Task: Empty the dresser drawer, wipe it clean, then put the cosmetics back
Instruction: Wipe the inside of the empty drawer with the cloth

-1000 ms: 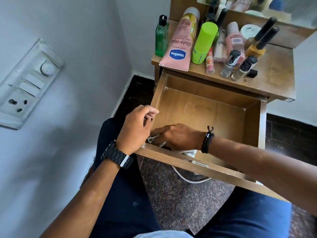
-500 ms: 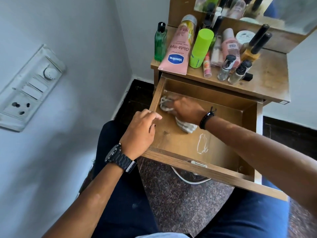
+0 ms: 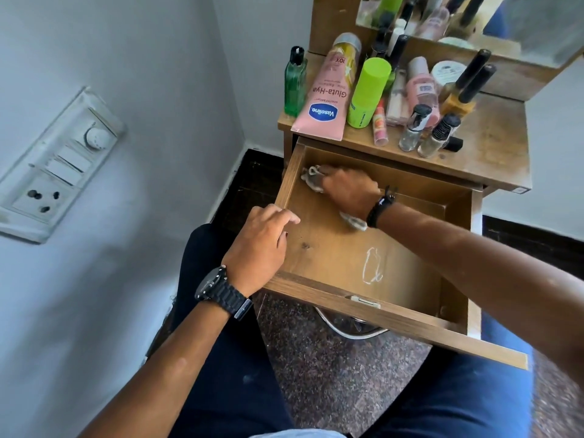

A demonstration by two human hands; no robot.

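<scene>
The wooden dresser drawer (image 3: 373,306) is pulled out and holds only a grey-white cloth (image 3: 311,178). My right hand (image 3: 349,192) presses that cloth onto the drawer floor in the far left corner, fingers curled over it. My left hand (image 3: 257,248) rests on the drawer's left wall with its fingers bent over the edge. A white smear (image 3: 371,267) marks the drawer floor nearer the front. The cosmetics stand on the dresser top (image 3: 493,150): a pink Vaseline tube (image 3: 328,99), a green bottle (image 3: 295,85), a lime-green can (image 3: 366,93) and small nail polish bottles (image 3: 425,132).
A mirror (image 3: 474,17) leans at the back of the dresser. A grey wall with a switch and socket panel (image 3: 53,165) is close on the left. My knees in dark trousers flank the drawer front, above a speckled floor (image 3: 331,368).
My right hand carried the cloth from the drawer's front left corner to the far left corner. My left hand stayed on the left wall. The camera view shifted slightly.
</scene>
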